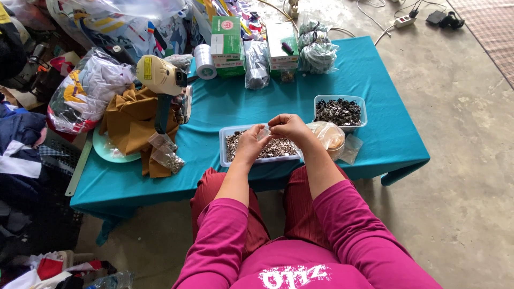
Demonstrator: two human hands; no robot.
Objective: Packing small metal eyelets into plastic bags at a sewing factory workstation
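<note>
Both my forearms reach forward, left hand (250,143) and right hand (289,127) raised together over the tray of small metal fasteners (261,149) on the teal worktop (375,139). A second tray of dark clips (339,112) sits just right. Fingers of both hands pinch a small clear plastic bag (264,131) between them
</note>
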